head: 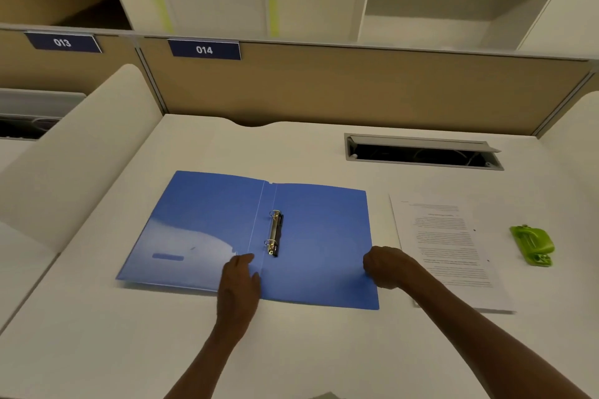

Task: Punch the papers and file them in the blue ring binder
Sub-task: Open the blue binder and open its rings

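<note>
Nearest, both forearms reach forward over the white desk (97, 317). The left hand (240, 278) lies flat, fingers straight, pressing the blue ring binder (317, 236) near its spine. The right hand (385, 266) curls, pinching the binder's right edge. The binder lies open, its rings (275, 233) shut. To its right rest the papers (453, 249), then the green hole punch (531, 244).
</note>
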Action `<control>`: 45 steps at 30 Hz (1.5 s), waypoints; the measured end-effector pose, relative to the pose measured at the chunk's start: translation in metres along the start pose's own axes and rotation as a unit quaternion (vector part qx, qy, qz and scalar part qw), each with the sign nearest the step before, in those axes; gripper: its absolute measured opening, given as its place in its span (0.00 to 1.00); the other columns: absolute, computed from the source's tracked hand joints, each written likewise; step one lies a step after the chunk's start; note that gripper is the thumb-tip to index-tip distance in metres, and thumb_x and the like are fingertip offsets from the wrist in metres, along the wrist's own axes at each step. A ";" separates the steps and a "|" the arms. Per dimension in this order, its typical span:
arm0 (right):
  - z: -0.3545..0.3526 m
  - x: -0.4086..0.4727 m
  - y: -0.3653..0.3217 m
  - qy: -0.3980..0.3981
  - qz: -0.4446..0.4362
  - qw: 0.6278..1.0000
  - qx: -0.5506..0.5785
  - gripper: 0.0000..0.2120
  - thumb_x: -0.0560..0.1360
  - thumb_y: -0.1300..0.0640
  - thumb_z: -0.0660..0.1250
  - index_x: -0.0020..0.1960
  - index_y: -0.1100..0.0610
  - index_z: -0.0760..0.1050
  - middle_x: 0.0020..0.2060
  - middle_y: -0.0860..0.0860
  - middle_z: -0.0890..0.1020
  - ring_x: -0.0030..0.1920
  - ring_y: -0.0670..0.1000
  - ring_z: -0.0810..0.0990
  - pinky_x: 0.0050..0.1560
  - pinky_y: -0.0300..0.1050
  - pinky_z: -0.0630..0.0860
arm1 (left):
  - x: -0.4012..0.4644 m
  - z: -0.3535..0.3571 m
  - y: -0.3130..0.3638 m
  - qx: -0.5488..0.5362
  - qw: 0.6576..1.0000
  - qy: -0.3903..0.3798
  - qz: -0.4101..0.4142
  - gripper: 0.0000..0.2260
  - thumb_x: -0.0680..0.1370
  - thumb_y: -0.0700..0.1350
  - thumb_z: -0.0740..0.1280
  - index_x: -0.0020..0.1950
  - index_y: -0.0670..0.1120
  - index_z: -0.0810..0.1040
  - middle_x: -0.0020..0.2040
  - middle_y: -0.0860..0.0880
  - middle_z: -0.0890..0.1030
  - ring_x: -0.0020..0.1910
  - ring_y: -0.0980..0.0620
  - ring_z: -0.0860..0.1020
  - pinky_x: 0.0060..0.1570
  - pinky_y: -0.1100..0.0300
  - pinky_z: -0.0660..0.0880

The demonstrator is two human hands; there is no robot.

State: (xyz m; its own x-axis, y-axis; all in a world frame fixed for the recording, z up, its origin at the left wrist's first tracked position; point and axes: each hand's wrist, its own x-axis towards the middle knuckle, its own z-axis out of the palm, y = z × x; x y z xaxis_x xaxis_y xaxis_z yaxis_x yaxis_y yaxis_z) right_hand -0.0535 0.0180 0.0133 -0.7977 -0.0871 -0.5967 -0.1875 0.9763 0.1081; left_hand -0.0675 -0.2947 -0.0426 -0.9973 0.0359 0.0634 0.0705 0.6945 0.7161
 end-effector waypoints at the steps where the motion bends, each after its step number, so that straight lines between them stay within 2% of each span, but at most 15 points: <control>1: -0.004 0.002 -0.002 0.001 0.003 1.000 0.002 0.12 0.76 0.62 0.63 0.58 0.65 0.75 0.56 0.60 0.79 0.56 0.58 0.80 0.55 0.48 0.76 | 0.001 0.003 0.005 -0.006 1.000 -0.012 -0.002 0.16 0.76 0.43 0.68 0.63 0.41 0.74 0.58 0.43 0.79 0.58 0.45 0.77 0.57 0.56 0.73; 3: -0.011 0.009 -0.008 0.023 0.009 1.000 0.007 0.11 0.76 0.64 0.62 0.57 0.65 0.75 0.55 0.60 0.79 0.55 0.58 0.79 0.54 0.48 0.76 | 0.005 0.008 0.014 -0.015 1.000 -0.020 -0.005 0.16 0.76 0.46 0.69 0.61 0.42 0.75 0.55 0.45 0.79 0.55 0.47 0.78 0.54 0.57 0.75; 7: -0.026 0.034 -0.028 0.078 -0.014 0.996 0.049 0.10 0.76 0.66 0.60 0.55 0.65 0.75 0.53 0.62 0.78 0.52 0.59 0.79 0.52 0.49 0.76 | 0.017 0.016 0.031 -0.057 0.998 -0.020 -0.036 0.13 0.74 0.47 0.72 0.54 0.42 0.77 0.48 0.47 0.80 0.47 0.50 0.78 0.46 0.61 0.74; 9: -0.035 0.053 -0.039 0.099 -0.031 0.990 0.098 0.12 0.76 0.66 0.59 0.57 0.63 0.75 0.54 0.61 0.77 0.53 0.59 0.78 0.53 0.49 0.75 | 0.023 0.021 0.035 -0.072 0.995 -0.016 -0.063 0.11 0.73 0.47 0.73 0.49 0.43 0.77 0.44 0.47 0.80 0.43 0.48 0.79 0.42 0.61 0.75; 12: -0.053 0.074 -0.054 0.118 -0.035 0.973 0.195 0.17 0.76 0.67 0.58 0.64 0.59 0.71 0.58 0.60 0.73 0.56 0.59 0.75 0.55 0.50 0.73 | 0.028 0.028 0.040 -0.067 0.993 -0.005 -0.098 0.12 0.71 0.46 0.74 0.50 0.45 0.77 0.44 0.48 0.80 0.42 0.50 0.79 0.41 0.58 0.78; 17: -0.076 0.107 -0.068 0.104 -0.036 0.953 0.281 0.29 0.74 0.68 0.59 0.74 0.55 0.61 0.64 0.61 0.68 0.63 0.61 0.72 0.60 0.53 0.72 | 0.034 0.033 0.046 -0.102 0.983 -0.001 -0.152 0.14 0.70 0.44 0.75 0.52 0.43 0.78 0.43 0.49 0.80 0.42 0.51 0.78 0.35 0.71 0.68; 21: -0.088 0.126 -0.071 0.081 -0.035 0.950 0.298 0.32 0.74 0.67 0.61 0.75 0.51 0.58 0.64 0.62 0.67 0.62 0.63 0.72 0.58 0.53 0.72 | 0.039 0.033 0.047 -0.127 0.972 0.013 -0.195 0.14 0.69 0.43 0.76 0.51 0.42 0.79 0.41 0.50 0.79 0.39 0.53 0.76 0.33 0.72 0.65; 25: -0.092 0.136 -0.075 0.061 -0.042 0.951 0.299 0.31 0.73 0.69 0.60 0.73 0.49 0.61 0.62 0.62 0.67 0.59 0.62 0.73 0.58 0.53 0.74 | 0.043 0.034 0.046 -0.129 0.968 0.020 -0.215 0.12 0.70 0.43 0.75 0.51 0.41 0.80 0.41 0.50 0.79 0.38 0.53 0.76 0.32 0.72 0.65; 31: -0.089 0.140 -0.077 0.054 -0.032 0.947 0.315 0.29 0.74 0.69 0.60 0.71 0.49 0.64 0.61 0.61 0.67 0.59 0.61 0.73 0.58 0.52 0.73 | 0.046 0.041 0.038 -0.117 0.968 0.023 -0.220 0.11 0.71 0.43 0.74 0.50 0.40 0.82 0.45 0.44 0.84 0.40 0.52 0.77 0.33 0.73 0.66; 37: -0.092 0.141 -0.077 0.048 -0.012 0.926 0.375 0.25 0.73 0.67 0.58 0.66 0.47 0.70 0.62 0.60 0.69 0.60 0.60 0.73 0.62 0.54 0.72 | 0.051 0.038 0.035 -0.148 0.961 -0.001 -0.232 0.09 0.72 0.41 0.73 0.51 0.41 0.81 0.43 0.49 0.79 0.41 0.51 0.76 0.34 0.70 0.67; 40: -0.093 0.143 -0.077 0.064 0.007 0.897 0.438 0.23 0.71 0.67 0.57 0.56 0.43 0.72 0.61 0.58 0.72 0.58 0.58 0.74 0.56 0.52 0.73 | 0.053 0.038 0.029 -0.188 0.953 -0.021 -0.236 0.06 0.74 0.42 0.71 0.50 0.42 0.81 0.43 0.47 0.82 0.42 0.47 0.79 0.37 0.66 0.72; 43: -0.103 0.133 -0.078 0.073 0.016 0.858 0.508 0.19 0.73 0.70 0.56 0.58 0.54 0.75 0.55 0.51 0.73 0.51 0.51 0.73 0.41 0.38 0.70 | 0.053 0.037 0.025 -0.248 0.935 -0.041 -0.251 0.05 0.76 0.42 0.68 0.48 0.43 0.82 0.41 0.43 0.84 0.39 0.46 0.81 0.36 0.61 0.77; 45: -0.105 0.132 -0.079 0.070 0.017 0.840 0.537 0.18 0.75 0.70 0.57 0.60 0.58 0.74 0.52 0.51 0.72 0.44 0.47 0.72 0.35 0.37 0.65 | 0.051 0.036 0.024 -0.290 0.918 -0.040 -0.266 0.06 0.78 0.43 0.66 0.49 0.42 0.82 0.41 0.41 0.84 0.36 0.48 0.81 0.36 0.61 0.78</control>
State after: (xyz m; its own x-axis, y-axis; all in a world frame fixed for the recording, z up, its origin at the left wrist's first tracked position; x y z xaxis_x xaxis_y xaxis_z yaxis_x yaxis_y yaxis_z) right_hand -0.2045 -0.0911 0.0098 -0.8661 -0.0040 -0.4999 0.4024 0.5879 -0.7018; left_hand -0.1171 -0.2507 -0.0476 -0.8901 -0.1290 -0.4371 -0.4521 0.1298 0.8825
